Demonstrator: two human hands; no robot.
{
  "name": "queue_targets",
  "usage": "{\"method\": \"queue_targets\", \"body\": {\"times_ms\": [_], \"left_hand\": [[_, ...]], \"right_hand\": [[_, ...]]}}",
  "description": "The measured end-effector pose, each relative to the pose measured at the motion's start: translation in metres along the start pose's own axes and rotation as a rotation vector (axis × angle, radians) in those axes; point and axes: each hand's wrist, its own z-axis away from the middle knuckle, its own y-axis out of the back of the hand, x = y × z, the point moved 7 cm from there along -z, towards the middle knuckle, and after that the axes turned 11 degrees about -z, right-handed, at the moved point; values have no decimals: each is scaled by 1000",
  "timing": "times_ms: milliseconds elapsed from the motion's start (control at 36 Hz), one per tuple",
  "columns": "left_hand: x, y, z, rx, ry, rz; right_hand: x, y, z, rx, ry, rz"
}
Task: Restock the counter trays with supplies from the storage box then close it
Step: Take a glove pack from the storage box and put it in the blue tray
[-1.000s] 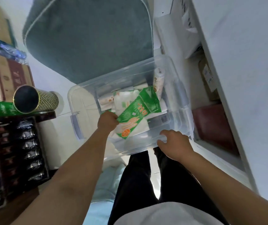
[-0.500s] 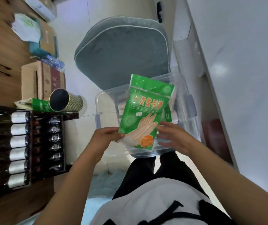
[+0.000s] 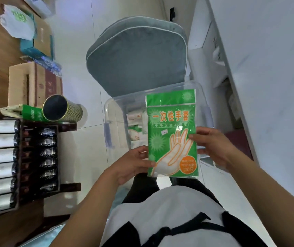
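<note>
Glove packet [image 3: 172,134] raised above storage box [image 3: 115,111] | left hand [image 3: 133,164], right hand [image 3: 212,145] pinch edges, probably thumbs front

This looks like the back or service corner of a small shop or eatery, used for storage. Along the left, a dark wooden rack [image 3: 35,157] holds rows of dark bottles [image 3: 3,155] with pale labels, and beside it stand a cardboard carton [image 3: 28,84], a green box [image 3: 31,113] and a cylindrical tin [image 3: 62,111]. On the pale tiled floor [image 3: 89,139] sit a grey cushioned chair [image 3: 137,56] and a clear plastic storage box [image 3: 117,122] of packaged supplies, next to a white counter [image 3: 267,68].
</note>
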Motion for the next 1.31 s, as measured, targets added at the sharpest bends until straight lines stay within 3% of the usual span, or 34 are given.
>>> {"method": "queue_targets", "body": {"times_ms": [139,278,389,528,694,750,861,1083,1194,1306], "left_hand": [[-5,0,-26,-82,68,-125],[-16,40,-60,227,124,-333],[-25,73,-91,304,152,-359],[-22,109,-147,329,122,-729],[-15,114,-220,252,-6,-1442],[-15,106,-239,245,-63,-1686],[-23,81,-269,226,-220,-1921],[-38,64,-312,217,-335,-2149],[-32,68,-315,227,-434,-2230],[-23,67,-312,228,-411,-2342]], "right_hand": [[-5,9,21,197,114,-5],[14,22,39,488,172,-36],[41,25,51,640,188,-72],[79,21,55,744,159,-116],[112,19,59,904,155,-219],[120,19,62,943,150,-239],[134,18,62,995,131,-279],[156,26,56,1065,88,-368],[157,27,49,1046,90,-398],[155,26,42,999,96,-404]]}}
